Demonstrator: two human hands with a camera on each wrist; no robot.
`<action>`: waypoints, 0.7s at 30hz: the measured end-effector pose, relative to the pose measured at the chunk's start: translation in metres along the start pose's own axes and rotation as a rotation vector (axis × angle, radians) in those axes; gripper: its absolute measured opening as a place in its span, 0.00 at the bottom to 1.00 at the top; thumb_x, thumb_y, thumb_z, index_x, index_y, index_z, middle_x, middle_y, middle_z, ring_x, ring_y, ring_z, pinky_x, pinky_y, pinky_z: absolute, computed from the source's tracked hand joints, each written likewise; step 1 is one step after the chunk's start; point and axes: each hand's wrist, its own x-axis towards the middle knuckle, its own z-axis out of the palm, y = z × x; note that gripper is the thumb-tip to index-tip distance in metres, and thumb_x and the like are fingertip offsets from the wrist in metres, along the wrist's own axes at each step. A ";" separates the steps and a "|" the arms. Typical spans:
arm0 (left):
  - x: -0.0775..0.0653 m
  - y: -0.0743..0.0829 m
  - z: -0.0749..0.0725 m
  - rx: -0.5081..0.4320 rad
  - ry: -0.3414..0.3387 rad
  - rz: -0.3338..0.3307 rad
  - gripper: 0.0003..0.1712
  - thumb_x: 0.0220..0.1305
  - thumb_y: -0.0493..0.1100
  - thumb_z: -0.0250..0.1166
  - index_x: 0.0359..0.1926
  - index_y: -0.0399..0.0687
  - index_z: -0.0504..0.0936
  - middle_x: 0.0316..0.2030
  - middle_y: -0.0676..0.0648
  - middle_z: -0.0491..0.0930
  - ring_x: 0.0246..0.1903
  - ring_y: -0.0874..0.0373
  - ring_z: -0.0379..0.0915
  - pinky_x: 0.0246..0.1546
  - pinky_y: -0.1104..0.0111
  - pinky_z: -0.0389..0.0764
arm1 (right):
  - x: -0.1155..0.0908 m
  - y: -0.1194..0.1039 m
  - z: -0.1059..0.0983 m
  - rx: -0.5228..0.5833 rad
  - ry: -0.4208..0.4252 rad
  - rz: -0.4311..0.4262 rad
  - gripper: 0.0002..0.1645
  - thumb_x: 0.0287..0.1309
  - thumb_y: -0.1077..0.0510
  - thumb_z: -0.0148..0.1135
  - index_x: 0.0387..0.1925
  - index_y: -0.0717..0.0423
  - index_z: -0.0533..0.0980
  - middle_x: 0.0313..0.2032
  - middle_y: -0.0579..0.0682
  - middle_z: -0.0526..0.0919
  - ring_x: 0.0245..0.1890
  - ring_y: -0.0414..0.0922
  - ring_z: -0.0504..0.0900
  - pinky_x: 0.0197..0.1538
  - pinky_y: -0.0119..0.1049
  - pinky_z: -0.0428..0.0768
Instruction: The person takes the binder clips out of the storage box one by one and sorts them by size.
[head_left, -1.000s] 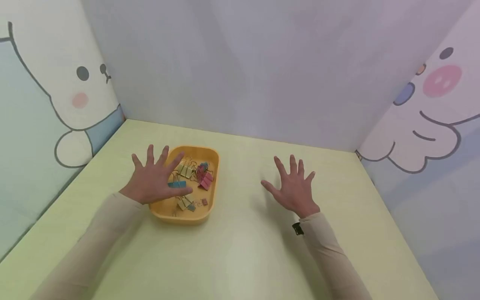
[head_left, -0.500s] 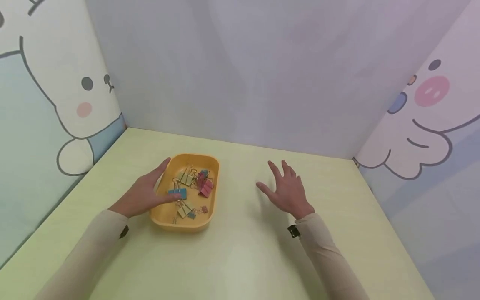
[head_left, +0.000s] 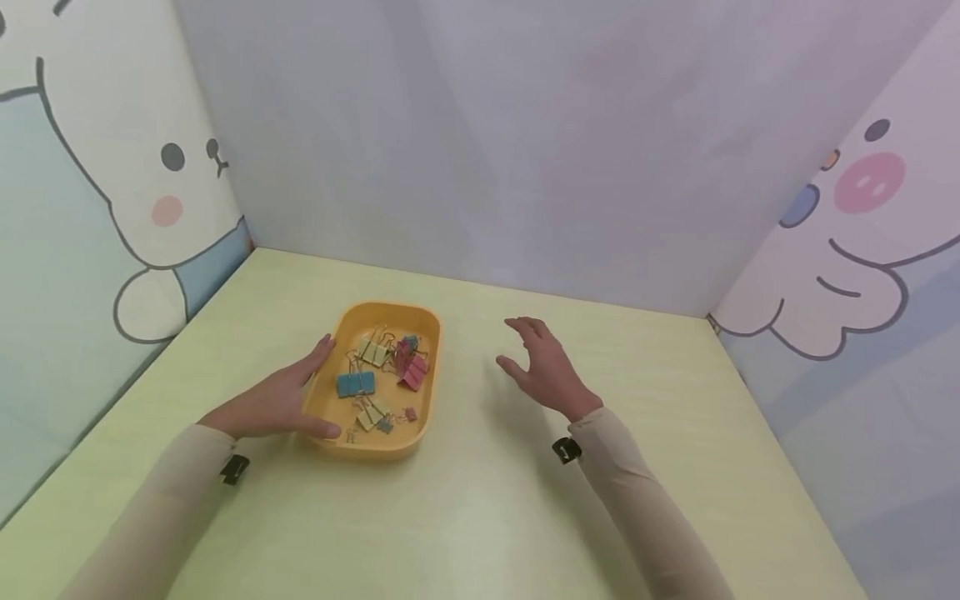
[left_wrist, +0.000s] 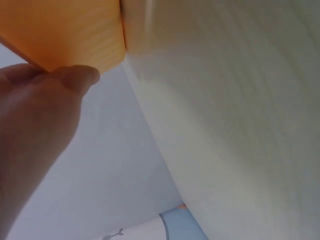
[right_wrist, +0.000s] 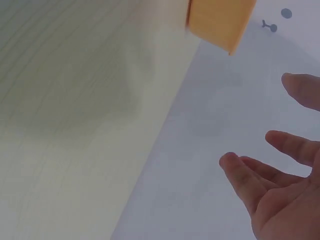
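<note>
Touches the yellow plastic tray (head_left: 390, 315), left of centre on the desk (head_left: 480, 500), with the left hand (head_left: 272, 404), thumb and index finger spread well apart along the tray's near-left side. Hovers the right hand (head_left: 549, 372) over the desk to the tray's right, thumb parted from lightly bent fingers. Inside the tray, a blue binder clip (head_left: 356, 384), with pink binder clips (head_left: 414, 372) to its right.

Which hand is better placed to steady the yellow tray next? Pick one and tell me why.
Left, probably. The left hand is at the left side of the yellow tray, thumb by the near-left corner. The right hand hovers apart on the other side, above the table, holding nothing.
</note>
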 end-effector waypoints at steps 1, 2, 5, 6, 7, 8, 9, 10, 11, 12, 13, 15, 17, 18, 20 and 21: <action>-0.001 -0.001 0.000 0.009 -0.003 0.005 0.79 0.44 0.63 0.78 0.80 0.44 0.33 0.80 0.33 0.39 0.76 0.27 0.44 0.69 0.33 0.60 | 0.004 -0.002 0.002 0.029 -0.008 -0.014 0.35 0.66 0.51 0.64 0.70 0.59 0.66 0.66 0.62 0.71 0.60 0.59 0.79 0.61 0.52 0.81; -0.002 -0.002 -0.001 0.016 -0.007 0.012 0.80 0.42 0.63 0.79 0.80 0.45 0.33 0.80 0.33 0.40 0.76 0.27 0.45 0.69 0.33 0.61 | 0.007 -0.005 0.003 0.059 -0.016 -0.025 0.33 0.66 0.52 0.64 0.68 0.59 0.68 0.64 0.61 0.74 0.60 0.58 0.79 0.61 0.50 0.82; -0.003 -0.006 -0.002 0.017 -0.013 0.038 0.82 0.40 0.62 0.81 0.81 0.46 0.32 0.80 0.32 0.41 0.75 0.27 0.46 0.69 0.33 0.61 | 0.019 -0.015 0.009 0.127 -0.043 -0.053 0.28 0.66 0.54 0.65 0.63 0.61 0.72 0.58 0.59 0.80 0.56 0.56 0.82 0.57 0.45 0.85; -0.004 -0.007 -0.002 0.017 -0.014 0.050 0.83 0.39 0.61 0.81 0.80 0.46 0.31 0.79 0.32 0.41 0.75 0.27 0.46 0.69 0.33 0.60 | 0.023 -0.018 0.012 0.139 -0.054 -0.058 0.27 0.66 0.54 0.65 0.62 0.61 0.74 0.56 0.58 0.81 0.54 0.55 0.83 0.57 0.43 0.85; -0.004 -0.009 -0.002 0.015 -0.015 0.058 0.83 0.39 0.61 0.82 0.80 0.46 0.31 0.79 0.32 0.41 0.75 0.27 0.46 0.69 0.33 0.60 | 0.028 -0.023 0.014 0.146 -0.065 -0.064 0.25 0.66 0.54 0.65 0.60 0.61 0.75 0.54 0.58 0.83 0.52 0.54 0.84 0.55 0.42 0.86; -0.005 -0.010 -0.002 0.014 -0.016 0.065 0.84 0.38 0.61 0.82 0.80 0.46 0.31 0.80 0.32 0.41 0.75 0.26 0.46 0.69 0.33 0.59 | 0.031 -0.027 0.016 0.152 -0.077 -0.071 0.24 0.66 0.54 0.65 0.59 0.61 0.76 0.52 0.57 0.84 0.50 0.53 0.84 0.54 0.41 0.86; -0.005 -0.011 -0.002 0.010 -0.014 0.071 0.84 0.37 0.60 0.83 0.80 0.46 0.31 0.79 0.32 0.40 0.75 0.26 0.45 0.70 0.33 0.59 | 0.035 -0.031 0.019 0.157 -0.087 -0.078 0.22 0.66 0.54 0.65 0.57 0.61 0.77 0.51 0.57 0.84 0.47 0.52 0.84 0.52 0.40 0.86; -0.006 -0.012 -0.002 0.008 -0.014 0.075 0.84 0.37 0.60 0.83 0.80 0.46 0.31 0.80 0.32 0.40 0.75 0.26 0.45 0.69 0.33 0.58 | 0.038 -0.035 0.021 0.163 -0.101 -0.080 0.21 0.66 0.54 0.65 0.57 0.60 0.78 0.50 0.56 0.85 0.46 0.51 0.85 0.51 0.38 0.86; -0.006 -0.013 -0.002 0.007 -0.014 0.080 0.85 0.36 0.60 0.83 0.80 0.46 0.31 0.80 0.32 0.40 0.75 0.26 0.45 0.69 0.32 0.58 | 0.041 -0.039 0.024 0.169 -0.115 -0.081 0.21 0.66 0.54 0.65 0.56 0.60 0.78 0.49 0.56 0.85 0.44 0.49 0.85 0.49 0.37 0.86; -0.006 -0.014 -0.002 0.005 -0.013 0.081 0.85 0.36 0.59 0.83 0.80 0.47 0.31 0.80 0.32 0.40 0.75 0.26 0.45 0.69 0.32 0.57 | 0.043 -0.043 0.027 0.182 -0.127 -0.082 0.20 0.66 0.54 0.65 0.55 0.59 0.79 0.49 0.55 0.85 0.43 0.47 0.84 0.48 0.36 0.86; -0.006 -0.014 -0.002 0.005 -0.013 0.081 0.85 0.36 0.60 0.83 0.80 0.47 0.31 0.80 0.32 0.40 0.75 0.26 0.44 0.69 0.32 0.57 | 0.045 -0.047 0.029 0.196 -0.139 -0.085 0.19 0.65 0.54 0.65 0.54 0.60 0.80 0.49 0.55 0.86 0.42 0.47 0.84 0.47 0.35 0.86; -0.006 -0.014 -0.001 0.002 -0.014 0.079 0.85 0.36 0.60 0.83 0.81 0.48 0.31 0.80 0.32 0.40 0.75 0.26 0.44 0.70 0.31 0.56 | 0.049 -0.054 0.034 0.210 -0.161 -0.092 0.18 0.65 0.55 0.65 0.53 0.59 0.81 0.48 0.55 0.86 0.40 0.44 0.84 0.44 0.32 0.85; -0.006 -0.013 -0.001 0.005 -0.017 0.076 0.85 0.36 0.60 0.83 0.81 0.48 0.31 0.80 0.33 0.40 0.75 0.26 0.44 0.70 0.31 0.56 | 0.053 -0.060 0.039 0.229 -0.182 -0.102 0.16 0.65 0.56 0.66 0.51 0.59 0.81 0.47 0.55 0.87 0.39 0.43 0.84 0.42 0.31 0.84; -0.006 -0.013 -0.001 0.007 -0.019 0.072 0.85 0.36 0.61 0.83 0.81 0.48 0.31 0.80 0.33 0.40 0.75 0.26 0.44 0.70 0.32 0.56 | 0.055 -0.063 0.041 0.240 -0.190 -0.107 0.16 0.64 0.57 0.66 0.51 0.60 0.82 0.46 0.56 0.87 0.38 0.44 0.84 0.41 0.30 0.83; -0.005 -0.011 -0.001 0.008 -0.022 0.067 0.84 0.36 0.62 0.83 0.81 0.47 0.31 0.80 0.33 0.40 0.76 0.26 0.44 0.70 0.32 0.55 | 0.059 -0.069 0.045 0.240 -0.203 -0.124 0.15 0.64 0.58 0.66 0.49 0.60 0.82 0.44 0.55 0.88 0.38 0.43 0.83 0.40 0.28 0.82; -0.005 -0.011 -0.001 0.010 -0.023 0.065 0.85 0.36 0.62 0.83 0.81 0.47 0.31 0.80 0.33 0.40 0.76 0.26 0.43 0.70 0.32 0.55 | 0.062 -0.071 0.046 0.244 -0.211 -0.129 0.14 0.63 0.58 0.66 0.49 0.61 0.83 0.43 0.55 0.88 0.37 0.43 0.82 0.39 0.28 0.81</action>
